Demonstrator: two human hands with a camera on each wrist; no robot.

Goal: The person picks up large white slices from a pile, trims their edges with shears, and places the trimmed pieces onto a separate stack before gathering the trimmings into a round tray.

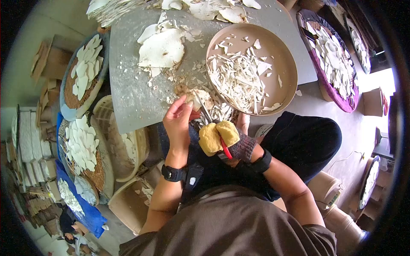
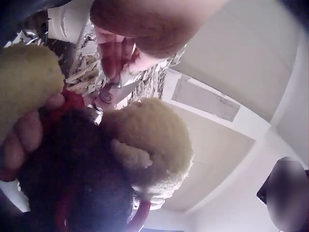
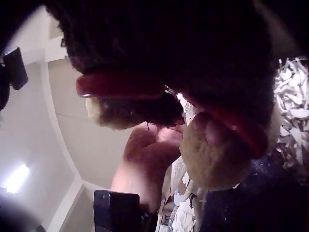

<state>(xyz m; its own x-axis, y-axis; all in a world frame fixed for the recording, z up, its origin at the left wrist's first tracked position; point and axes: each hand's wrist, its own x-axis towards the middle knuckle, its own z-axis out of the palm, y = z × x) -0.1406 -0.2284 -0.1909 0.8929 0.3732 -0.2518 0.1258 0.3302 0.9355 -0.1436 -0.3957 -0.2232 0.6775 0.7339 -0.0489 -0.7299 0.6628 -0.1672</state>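
In the head view the left hand (image 1: 177, 128) is bare and pinches a pale, ragged piece (image 1: 197, 99) over the near table edge. The right hand (image 1: 245, 147), in a dark knitted glove, grips red-handled scissors (image 1: 225, 148). Yellow foam pads (image 1: 209, 138) bulge around the handles and fingers. The blades point toward the piece, close to the left fingertips. From the left wrist view, the scissors' pivot (image 2: 105, 94) lies just below the left hand (image 2: 145, 29). The right wrist view is dark, with the glove (image 3: 169, 43) covering much of the scissors.
A round brown tray (image 1: 284, 64) of white slivers stands on the grey table (image 1: 128, 94), beside stacked white slabs (image 1: 162, 48). Baskets of white pieces (image 1: 87, 64) flank the left side; a purple-edged one (image 1: 348, 100) stands right. Slivers lie below the hands.
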